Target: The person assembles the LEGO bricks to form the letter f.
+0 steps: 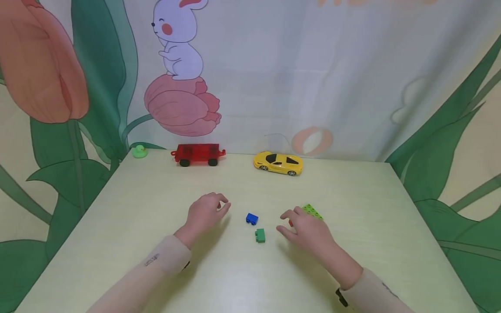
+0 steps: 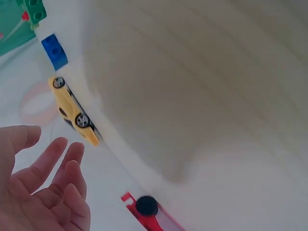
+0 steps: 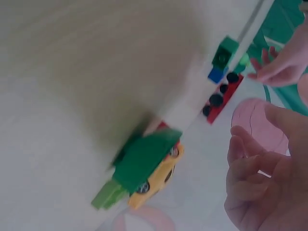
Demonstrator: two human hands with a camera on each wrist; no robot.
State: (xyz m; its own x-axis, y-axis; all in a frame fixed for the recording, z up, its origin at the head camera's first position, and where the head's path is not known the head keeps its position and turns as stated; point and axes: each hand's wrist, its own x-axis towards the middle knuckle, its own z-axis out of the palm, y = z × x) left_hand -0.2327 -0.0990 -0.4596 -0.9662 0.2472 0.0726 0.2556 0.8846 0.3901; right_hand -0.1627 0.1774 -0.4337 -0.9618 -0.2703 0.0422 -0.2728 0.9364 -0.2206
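My left hand (image 1: 205, 215) hovers over the table, fingers loosely bent and holding nothing. To its right lie a small blue toy brick (image 1: 252, 219) and, nearer me, a green toy brick (image 1: 260, 235). My right hand (image 1: 309, 230) is also empty, thumb and fingers apart, above a light green studded piece (image 1: 313, 211) and a red piece (image 1: 291, 223), both partly hidden by it. In the right wrist view a larger dark green block (image 3: 147, 159) stands close to the camera, beside the light green piece; the right hand's fingers (image 3: 245, 187) are apart from it.
A yellow toy car (image 1: 278, 164) and a red toy wagon (image 1: 198, 154) stand along the table's back edge. A small green rubber duck (image 1: 139, 151) sits at the back left corner. Behind the table (image 1: 219, 278) hangs a printed curtain (image 1: 254, 95).
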